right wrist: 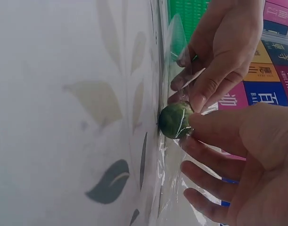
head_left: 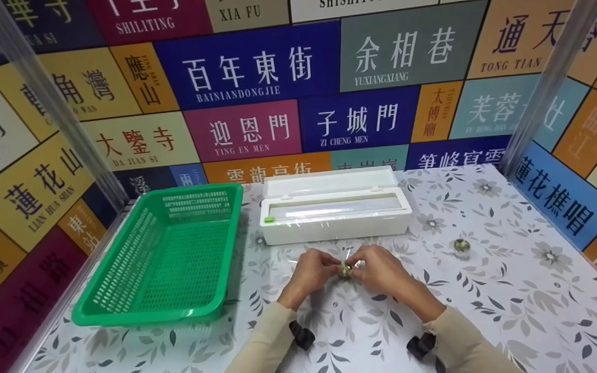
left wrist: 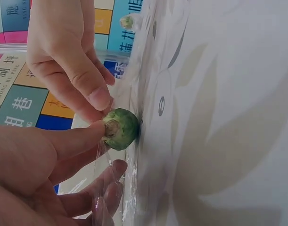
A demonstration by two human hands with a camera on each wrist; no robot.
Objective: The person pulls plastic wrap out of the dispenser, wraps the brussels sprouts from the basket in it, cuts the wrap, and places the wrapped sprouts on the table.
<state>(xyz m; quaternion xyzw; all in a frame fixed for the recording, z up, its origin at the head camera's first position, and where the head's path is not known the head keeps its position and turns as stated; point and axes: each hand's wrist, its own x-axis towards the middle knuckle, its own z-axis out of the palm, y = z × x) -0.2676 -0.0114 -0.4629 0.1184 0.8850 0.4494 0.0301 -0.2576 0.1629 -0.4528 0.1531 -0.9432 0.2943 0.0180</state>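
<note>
A green Brussels sprout [left wrist: 121,129] with a pale cut stem end sits low over the table, clear cling film [right wrist: 176,35] gathered around it. My left hand [head_left: 311,272] pinches it from the left, thumb against the stem end, and film hangs past the other fingers. From the right, my right hand [head_left: 381,269] pinches the sprout and film with thumb and forefinger; its other fingers are spread. In the head view the fingertips hide much of the sprout. Another sprout [head_left: 462,245], apparently wrapped in film, lies off to the right.
Behind the hands stands a white cling film dispenser [head_left: 335,230], lid raised, with a green slider [head_left: 269,220] at its left end. A green plastic basket [head_left: 148,316] is at the left. The table has a leaf-patterned cover [head_left: 526,305]; printed panels [head_left: 246,67] rise behind.
</note>
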